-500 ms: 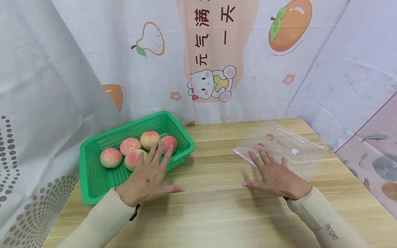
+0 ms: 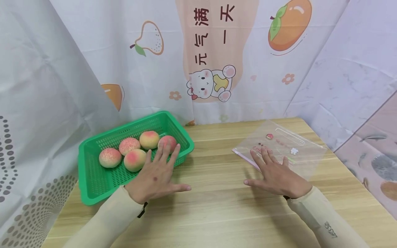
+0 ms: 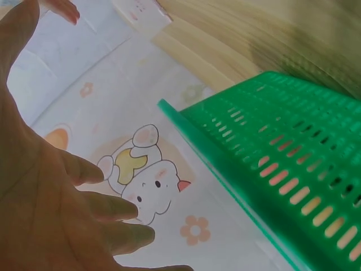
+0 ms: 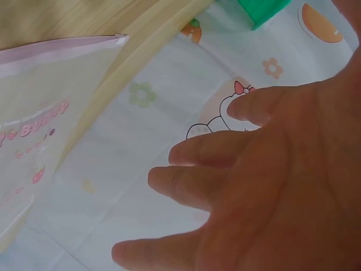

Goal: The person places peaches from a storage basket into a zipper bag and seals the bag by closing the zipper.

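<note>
Left hand shifted rightward, splayed

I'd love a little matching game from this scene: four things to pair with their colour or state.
1. basket
2. peaches
3. zip bag
4. left hand

A. round, pink and yellow
B. spread open, holding nothing
C. green, with slotted sides
D. see-through, with printed pictures

Pairs: 1-C; 2-A; 3-D; 4-B

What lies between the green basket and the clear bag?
In the head view, the direct stretch from green basket to clear bag is bare wooden tabletop.
</note>
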Motion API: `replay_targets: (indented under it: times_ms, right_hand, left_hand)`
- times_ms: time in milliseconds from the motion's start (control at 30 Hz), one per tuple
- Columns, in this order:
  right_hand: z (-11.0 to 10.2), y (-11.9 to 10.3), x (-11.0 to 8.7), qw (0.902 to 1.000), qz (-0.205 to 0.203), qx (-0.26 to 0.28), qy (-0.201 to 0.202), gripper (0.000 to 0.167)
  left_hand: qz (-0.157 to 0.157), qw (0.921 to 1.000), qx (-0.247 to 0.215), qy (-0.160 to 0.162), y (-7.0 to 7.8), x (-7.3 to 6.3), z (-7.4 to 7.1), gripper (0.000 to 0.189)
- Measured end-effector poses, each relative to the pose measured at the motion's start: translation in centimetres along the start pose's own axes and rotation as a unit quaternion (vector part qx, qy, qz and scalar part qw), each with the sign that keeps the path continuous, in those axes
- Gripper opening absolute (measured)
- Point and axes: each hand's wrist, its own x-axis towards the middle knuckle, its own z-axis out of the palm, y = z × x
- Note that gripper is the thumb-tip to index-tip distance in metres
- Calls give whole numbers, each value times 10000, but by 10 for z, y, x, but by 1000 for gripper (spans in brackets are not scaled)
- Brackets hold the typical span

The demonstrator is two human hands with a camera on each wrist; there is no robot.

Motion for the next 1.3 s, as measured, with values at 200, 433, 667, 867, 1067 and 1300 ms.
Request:
replay_targets:
  times_ms: [200, 433, 667, 867, 1067, 1300]
  right_hand:
    - [1, 2, 0, 10000, 86, 42, -7, 102]
    - [3, 4, 0, 9998, 159, 129, -6, 102]
    - [4, 4, -1, 9997, 174, 173, -13, 100]
    - [5, 5, -1, 9997, 200, 167, 12, 97]
    - [7, 7, -1, 9996, 238, 170, -31, 93]
    - [8, 8, 0, 9995, 274, 162, 13, 85]
  left_hand:
    - [42, 10000, -38, -13, 4, 6, 5, 123]
    - [81, 9998, -125, -102, 7, 12, 13, 122]
    - [185, 9997, -154, -10, 8, 15, 19, 120]
    - [293, 9994, -184, 71, 12, 20, 23, 120]
    - [423, 9987, -254, 110, 16, 24, 26, 119]
    - [576, 9977, -290, 231, 19, 29, 31, 116]
